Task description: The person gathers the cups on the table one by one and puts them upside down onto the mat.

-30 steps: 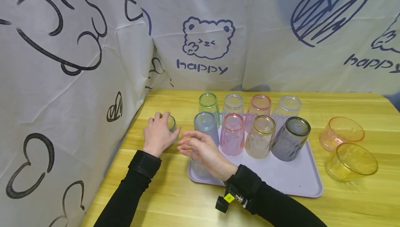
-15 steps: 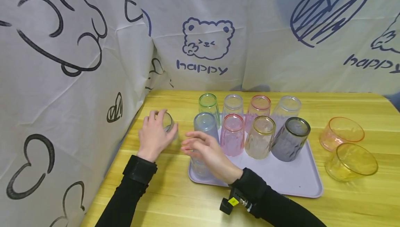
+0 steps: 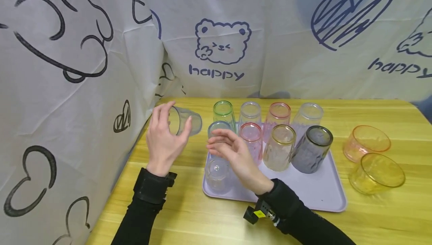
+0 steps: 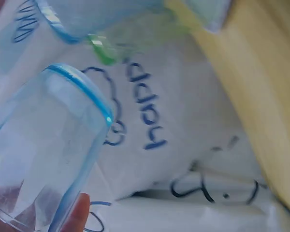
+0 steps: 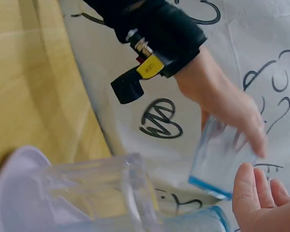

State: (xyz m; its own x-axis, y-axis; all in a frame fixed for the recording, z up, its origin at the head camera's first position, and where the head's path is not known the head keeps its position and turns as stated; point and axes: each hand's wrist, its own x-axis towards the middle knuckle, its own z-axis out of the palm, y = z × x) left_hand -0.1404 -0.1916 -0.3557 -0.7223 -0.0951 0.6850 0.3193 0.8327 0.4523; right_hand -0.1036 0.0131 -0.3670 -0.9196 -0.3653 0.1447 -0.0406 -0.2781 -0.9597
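My left hand (image 3: pixel 165 136) grips a clear, faintly blue drinking glass (image 3: pixel 191 121), held tilted on its side above the table left of the tray. The left wrist view shows the glass (image 4: pixel 48 140) close up, with a bright blue edge and a fingertip against its side. My right hand (image 3: pixel 236 158) hovers over the tray's left part, fingers loosely bent and holding nothing. Below it a clear glass (image 3: pixel 217 175) stands in the front left corner of the lilac tray (image 3: pixel 303 196). A blue glass (image 3: pixel 217 125) is partly hidden behind the right fingers.
Several coloured glasses stand in two rows on the tray: among them a green glass (image 3: pixel 223 111), a pink glass (image 3: pixel 251 140) and a dark grey glass (image 3: pixel 312 151). An orange glass (image 3: pixel 366 143) and a yellow glass (image 3: pixel 376 175) lie tilted to its right.
My left hand has raised the glass off the table and tipped it over, its far end now pointing right. My right hand has moved slightly right, uncovering more of the clear corner glass.
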